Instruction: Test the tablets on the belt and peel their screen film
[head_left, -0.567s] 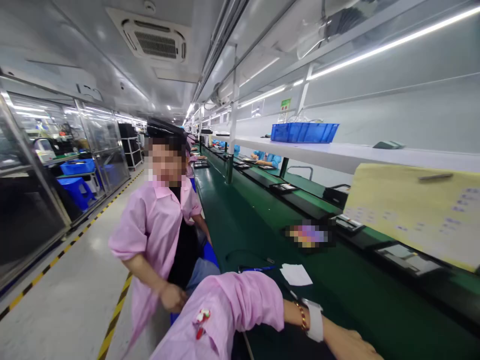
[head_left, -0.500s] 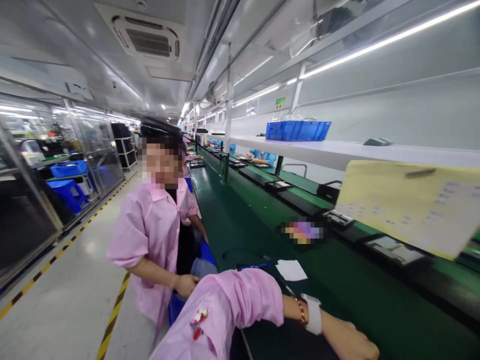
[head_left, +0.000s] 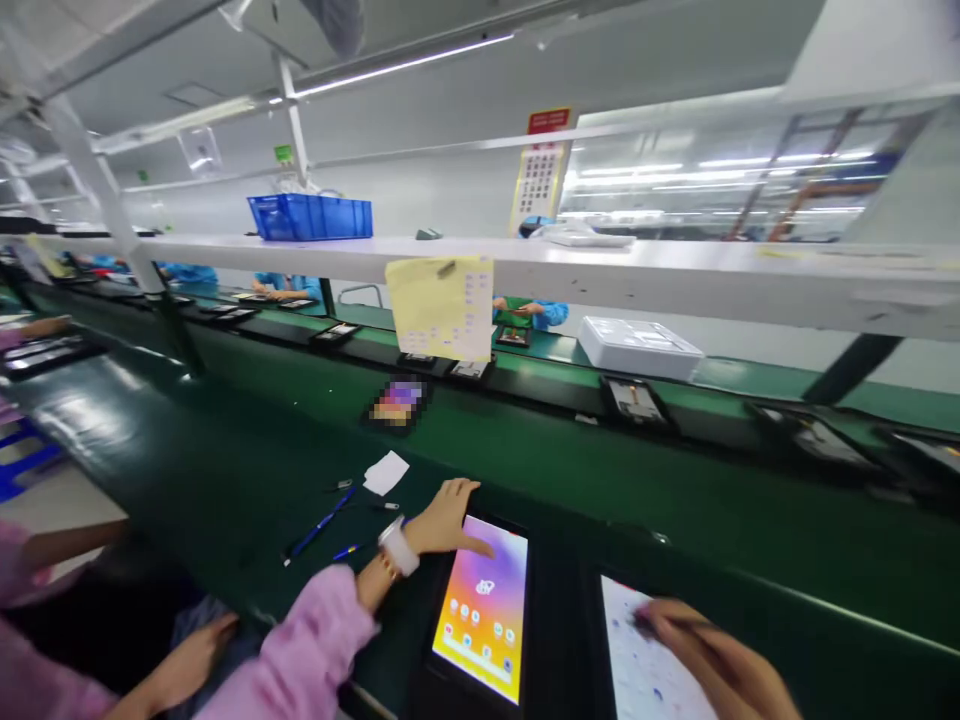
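My left hand (head_left: 442,518) reaches over the top left corner of a tablet (head_left: 484,610) with a lit purple-to-yellow home screen. Its thumb lies over the screen and its fingers are apart; nothing is held. To the right, a second tablet (head_left: 626,650) shows a pale screen with small icons, partly hidden by my right hand (head_left: 720,650). That hand is closed around a dark pen-like stick (head_left: 645,622), whose tip is over this screen; motion blurs it. Left of my left hand lie a blue pen (head_left: 322,525), cables, and a white paper piece (head_left: 386,474).
Another tablet (head_left: 397,402) lies farther back. Along the line behind sit several open devices (head_left: 636,400) and a white tray (head_left: 637,345). A shelf (head_left: 675,270) overhead carries a blue bin (head_left: 311,217) and a hanging yellow sheet (head_left: 441,305). A co-worker's hand (head_left: 187,665) is at lower left.
The view has swung right, from the aisle and co-worker to the bench. Two lit tablets and my right hand now show. My left hand, formerly at the lower right edge, is at the first tablet.
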